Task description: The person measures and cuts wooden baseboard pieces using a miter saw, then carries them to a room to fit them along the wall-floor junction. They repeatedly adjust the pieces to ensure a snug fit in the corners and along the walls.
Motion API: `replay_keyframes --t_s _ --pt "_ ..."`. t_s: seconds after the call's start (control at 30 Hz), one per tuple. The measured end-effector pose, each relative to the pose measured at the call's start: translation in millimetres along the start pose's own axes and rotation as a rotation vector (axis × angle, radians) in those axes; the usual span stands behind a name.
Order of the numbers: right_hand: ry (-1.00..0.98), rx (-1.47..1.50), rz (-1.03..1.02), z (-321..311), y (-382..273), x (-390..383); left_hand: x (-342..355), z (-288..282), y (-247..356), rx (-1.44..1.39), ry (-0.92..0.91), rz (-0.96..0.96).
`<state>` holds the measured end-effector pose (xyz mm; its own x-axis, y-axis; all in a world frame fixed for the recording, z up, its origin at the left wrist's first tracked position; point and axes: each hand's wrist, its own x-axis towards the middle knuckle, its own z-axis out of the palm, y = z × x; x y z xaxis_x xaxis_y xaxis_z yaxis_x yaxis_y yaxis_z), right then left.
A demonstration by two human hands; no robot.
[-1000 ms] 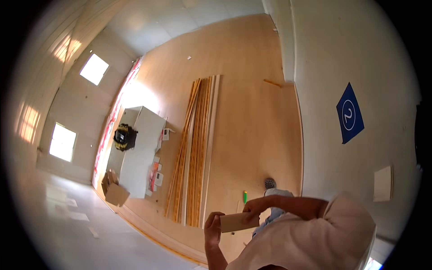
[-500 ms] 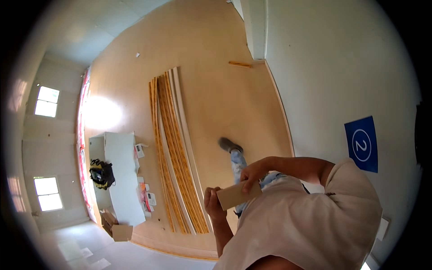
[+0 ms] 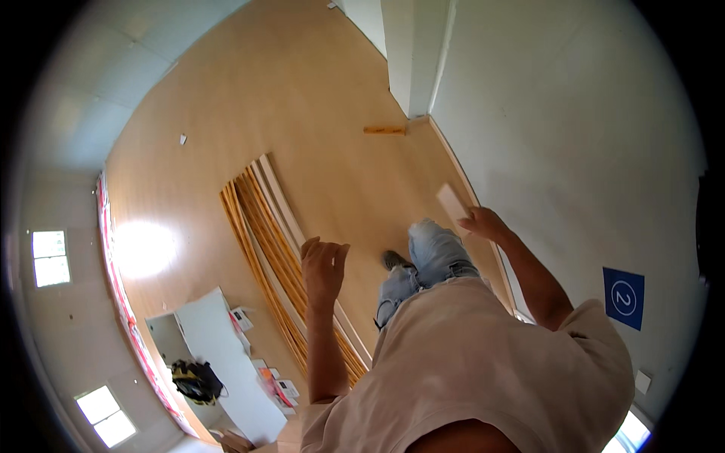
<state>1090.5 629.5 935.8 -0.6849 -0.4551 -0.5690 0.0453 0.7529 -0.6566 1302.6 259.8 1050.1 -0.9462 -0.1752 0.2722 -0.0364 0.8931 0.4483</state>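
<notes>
A short, flat, pale board piece (image 3: 451,202) juts out from my right hand (image 3: 484,223), whose fingers are closed round its near end. Motion smears the board a little. It is beside the baseboard (image 3: 470,189) at the foot of the right wall, and I cannot tell whether they touch. My left hand (image 3: 324,266) is raised over the floor with bent fingers apart and nothing in it. Beneath and beside that hand, long strips of trim (image 3: 260,234), some orange-brown and some pale, lie side by side on the floor.
A short orange-brown strip (image 3: 385,130) lies near the wall corner (image 3: 418,113). On the left, a white cabinet-like box (image 3: 219,355) has a black and yellow bag (image 3: 198,381) beside it, with small packages (image 3: 278,386) along its edge. A blue sign (image 3: 624,297) hangs on the right wall.
My left hand has let go of the board piece and moved left. My right hand has carried it rightward to the wall's foot. My view has turned, and my legs have moved.
</notes>
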Motion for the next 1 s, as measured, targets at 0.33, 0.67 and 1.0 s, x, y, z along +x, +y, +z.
replay_keyframes --t_s 0.33,0.67,1.0 --pt "0.041 0.415 0.423 39 27 230 42 154 -286 -0.177 -0.184 -0.457" --pt "0.140 0.664 0.242 24 -105 485 -48 121 -340 -0.490 -1.046 -1.120" --pt "0.218 -0.299 0.263 38 -107 621 144 128 -571 -0.159 -0.794 -0.271"
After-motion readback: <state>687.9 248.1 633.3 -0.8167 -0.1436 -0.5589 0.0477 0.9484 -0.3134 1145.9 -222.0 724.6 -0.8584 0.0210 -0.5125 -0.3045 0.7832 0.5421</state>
